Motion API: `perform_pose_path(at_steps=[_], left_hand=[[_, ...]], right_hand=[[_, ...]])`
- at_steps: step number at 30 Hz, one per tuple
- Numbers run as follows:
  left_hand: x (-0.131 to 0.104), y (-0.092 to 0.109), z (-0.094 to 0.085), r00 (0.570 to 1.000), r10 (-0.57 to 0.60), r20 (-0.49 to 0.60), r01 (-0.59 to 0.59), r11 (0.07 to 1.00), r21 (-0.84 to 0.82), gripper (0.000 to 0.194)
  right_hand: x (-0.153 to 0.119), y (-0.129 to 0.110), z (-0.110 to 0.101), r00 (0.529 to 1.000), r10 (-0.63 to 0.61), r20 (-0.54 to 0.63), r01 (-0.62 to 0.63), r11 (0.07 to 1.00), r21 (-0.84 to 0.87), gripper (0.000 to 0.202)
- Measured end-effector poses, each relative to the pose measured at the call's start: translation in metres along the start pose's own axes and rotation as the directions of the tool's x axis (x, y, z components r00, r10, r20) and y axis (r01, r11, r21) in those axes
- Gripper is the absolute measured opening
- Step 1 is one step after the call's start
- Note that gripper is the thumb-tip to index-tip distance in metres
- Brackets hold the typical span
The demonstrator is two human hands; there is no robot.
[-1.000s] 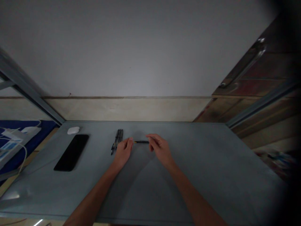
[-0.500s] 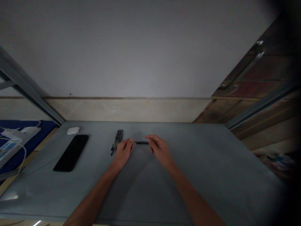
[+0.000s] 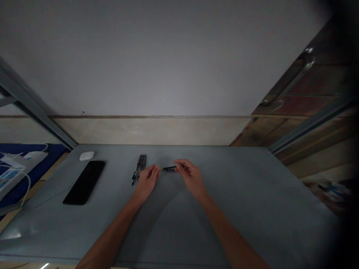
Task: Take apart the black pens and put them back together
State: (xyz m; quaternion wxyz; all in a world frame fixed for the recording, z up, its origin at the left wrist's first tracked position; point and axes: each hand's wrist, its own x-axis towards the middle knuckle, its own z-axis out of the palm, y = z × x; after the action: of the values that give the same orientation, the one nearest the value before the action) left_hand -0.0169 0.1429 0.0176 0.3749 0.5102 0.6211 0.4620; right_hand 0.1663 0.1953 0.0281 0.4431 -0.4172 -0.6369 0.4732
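Observation:
Both hands are over the grey table, holding a thin dark pen [image 3: 169,167] between them. My left hand [image 3: 148,180] pinches its left end, where a short yellowish section shows beside the fingertips. Thumb and fingers of my right hand [image 3: 191,176] are closed on its right end. A second dark strip lies just under the pen; I cannot tell whether it is another part or a shadow. Several dark pens [image 3: 139,167] lie side by side just left of my left hand, partly covered by it.
A black phone [image 3: 85,183] lies on the table [image 3: 246,209] at the left, with a white earbud case [image 3: 86,155] behind it. Beyond the left edge is a white power strip [image 3: 17,168] with cables. A pale wall [image 3: 157,130] borders the back; metal posts rise at both rear corners.
The pen's right end has tilted up slightly, and a dark strip now shows separately below it. The right hand has shifted a little upward; the left hand has stayed about where it was.

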Motion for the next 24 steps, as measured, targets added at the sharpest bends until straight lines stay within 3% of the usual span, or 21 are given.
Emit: perform_pose_path(at_steps=[6, 16, 24], left_hand=[[0.0005, 0.0007, -0.0008, 1.0, 0.026, -0.003, -0.026, 0.999, 0.04, 0.045], [0.0006, 0.0008, -0.0011, 0.999, 0.032, -0.006, -0.031, 0.996, 0.081, 0.044], [0.0021, -0.0026, -0.0013, 0.999, 0.026, -0.022, -0.024, 0.995, 0.097, 0.045]], right_hand=[[-0.0021, -0.0011, -0.0016, 0.998, 0.022, 0.066, -0.021, 1.0, -0.017, 0.03], [0.0005, 0.0042, 0.0003, 1.0, 0.008, 0.005, -0.008, 1.0, 0.002, 0.028], [-0.0026, -0.0026, 0.0002, 0.997, 0.047, 0.068, -0.048, 0.999, 0.01, 0.027]])
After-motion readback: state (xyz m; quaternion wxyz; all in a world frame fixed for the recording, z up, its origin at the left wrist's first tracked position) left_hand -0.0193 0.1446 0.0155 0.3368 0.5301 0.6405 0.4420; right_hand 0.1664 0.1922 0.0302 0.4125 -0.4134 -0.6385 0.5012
